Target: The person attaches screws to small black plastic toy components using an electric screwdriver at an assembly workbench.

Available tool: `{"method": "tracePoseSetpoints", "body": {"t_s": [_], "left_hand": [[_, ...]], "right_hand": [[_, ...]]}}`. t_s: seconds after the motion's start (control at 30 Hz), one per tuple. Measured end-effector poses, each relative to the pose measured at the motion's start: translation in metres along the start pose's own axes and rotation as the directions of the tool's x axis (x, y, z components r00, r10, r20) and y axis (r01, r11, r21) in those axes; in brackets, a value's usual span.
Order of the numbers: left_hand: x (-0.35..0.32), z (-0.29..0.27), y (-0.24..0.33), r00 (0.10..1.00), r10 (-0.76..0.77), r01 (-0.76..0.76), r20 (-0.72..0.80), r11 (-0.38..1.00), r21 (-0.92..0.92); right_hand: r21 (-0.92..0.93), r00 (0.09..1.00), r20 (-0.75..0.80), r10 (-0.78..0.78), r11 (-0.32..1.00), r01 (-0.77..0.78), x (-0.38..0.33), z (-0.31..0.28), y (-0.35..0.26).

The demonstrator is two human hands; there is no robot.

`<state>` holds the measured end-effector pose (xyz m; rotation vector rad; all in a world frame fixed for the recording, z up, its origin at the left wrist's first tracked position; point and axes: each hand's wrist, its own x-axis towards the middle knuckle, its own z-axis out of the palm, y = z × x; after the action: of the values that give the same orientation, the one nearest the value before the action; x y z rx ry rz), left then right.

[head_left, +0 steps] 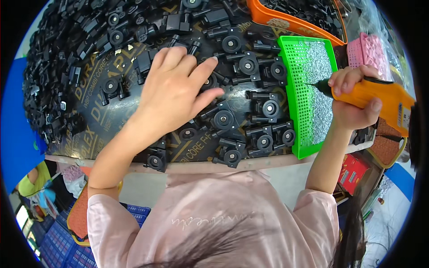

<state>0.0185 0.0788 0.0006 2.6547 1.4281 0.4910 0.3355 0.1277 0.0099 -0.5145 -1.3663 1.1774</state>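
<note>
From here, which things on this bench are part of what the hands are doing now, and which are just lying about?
In use:
left hand on black plastic parts
right hand holding orange power screwdriver
green basket of small silvery screws

Lying about:
orange tray
pink baskets
red box

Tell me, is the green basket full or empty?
Not empty. The green basket holds a layer of small silvery screws across its bottom, and the orange power screwdriver's tip dips into them.

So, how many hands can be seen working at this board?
2. The left hand lies flat on black plastic parts mid-board; the right hand grips an orange electric screwdriver at the green basket. Others may be hidden.
</note>
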Motion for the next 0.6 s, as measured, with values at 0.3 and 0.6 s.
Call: {"method": "tracePoseSetpoints", "body": {"t_s": [0.3, 0.6], "left_hand": [[0.002, -0.014, -0.014, 0.929, 0.217, -0.162, 0.3, 0.967, -0.197], [0.004, -0.012, -0.011, 0.97, 0.107, -0.082, 0.218, 0.99, -0.118]], "right_hand": [[0.07, 1.0, 0.021, 0.009, 0.997, -0.011, -0.003, -0.004, 0.003], [0.059, 0.999, 0.033, -0.007, 0.998, 0.005, -0.006, -0.004, 0.003]]}}
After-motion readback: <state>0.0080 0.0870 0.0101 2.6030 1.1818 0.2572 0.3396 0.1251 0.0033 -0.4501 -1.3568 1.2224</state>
